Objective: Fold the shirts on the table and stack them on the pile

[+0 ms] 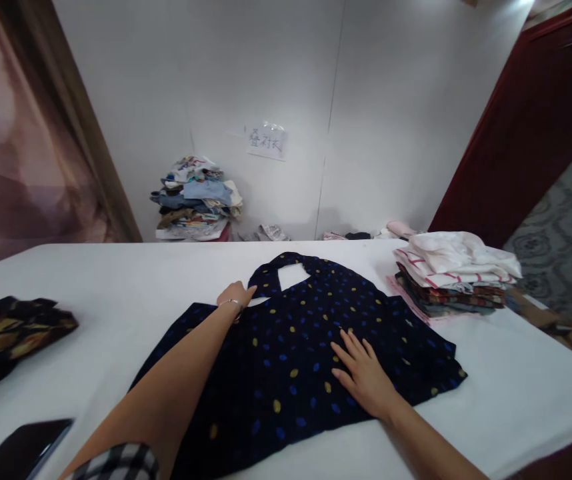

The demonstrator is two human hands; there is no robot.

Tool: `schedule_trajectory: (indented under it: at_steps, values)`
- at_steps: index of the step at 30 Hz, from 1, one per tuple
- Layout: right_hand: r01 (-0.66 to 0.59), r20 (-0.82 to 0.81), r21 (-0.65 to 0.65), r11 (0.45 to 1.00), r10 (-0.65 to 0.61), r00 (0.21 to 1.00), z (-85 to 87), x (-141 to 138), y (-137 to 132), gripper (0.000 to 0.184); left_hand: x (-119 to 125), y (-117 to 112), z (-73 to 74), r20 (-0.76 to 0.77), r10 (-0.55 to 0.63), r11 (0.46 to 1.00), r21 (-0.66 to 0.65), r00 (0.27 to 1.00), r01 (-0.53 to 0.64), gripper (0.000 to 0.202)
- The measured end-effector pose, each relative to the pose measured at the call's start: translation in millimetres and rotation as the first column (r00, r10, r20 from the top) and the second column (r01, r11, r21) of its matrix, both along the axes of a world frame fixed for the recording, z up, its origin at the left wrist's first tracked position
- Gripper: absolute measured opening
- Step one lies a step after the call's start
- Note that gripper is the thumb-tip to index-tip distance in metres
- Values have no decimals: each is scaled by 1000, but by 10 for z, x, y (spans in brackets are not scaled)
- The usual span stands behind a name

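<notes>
A dark navy shirt (311,333) with blue and yellow spots lies spread on the white table (131,280), its collar end toward the far edge. My left hand (236,295) reaches to the collar and is closed on its left side, the thumb along the cloth. A bracelet circles that wrist. My right hand (363,373) rests flat on the body of the shirt, right of the middle, fingers spread. White tabletop shows through a gap inside the collar. The shirt's lower left part is partly hidden behind my left forearm.
At the right stands a stack of folded clothes (459,273). A dark patterned garment (21,330) lies at the left, with a black flat device (21,450) nearer me. Beyond the table, a tall clothes pile (199,200) stands by the wall, left of a paper sign (267,142).
</notes>
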State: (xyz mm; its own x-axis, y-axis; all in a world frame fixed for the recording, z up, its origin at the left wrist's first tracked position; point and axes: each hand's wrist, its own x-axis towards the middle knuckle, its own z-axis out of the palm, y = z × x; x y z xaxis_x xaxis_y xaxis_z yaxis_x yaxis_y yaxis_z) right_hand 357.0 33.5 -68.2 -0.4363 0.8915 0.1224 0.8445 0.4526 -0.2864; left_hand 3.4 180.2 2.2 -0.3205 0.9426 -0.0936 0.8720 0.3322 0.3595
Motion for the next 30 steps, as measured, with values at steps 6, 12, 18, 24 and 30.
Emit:
schedule_trajectory:
  at_steps: [6,12,18,24,30]
  values:
    - [-6,-97,-49,999,1,995,56,-29,-9,55,107,277,-37,3,62,998,-20,998,-62,40]
    - [-24,-213,-78,997,7,977,47,-22,-3,55,129,503,502,10,49,988,144,999,-50,20]
    - [-11,-324,-122,992,-29,945,7,9,13,59,632,526,1616,-45,-86,810,579,995,96,32]
    - [-59,-898,-271,961,-231,374,159,54,74,68,1530,-675,1287,-449,-786,203,463,426,863,19]
    - [-316,-789,-525,790,-592,-168,215,-74,-27,53,1616,-1560,262,-360,-933,-152,341,-21,928,28]
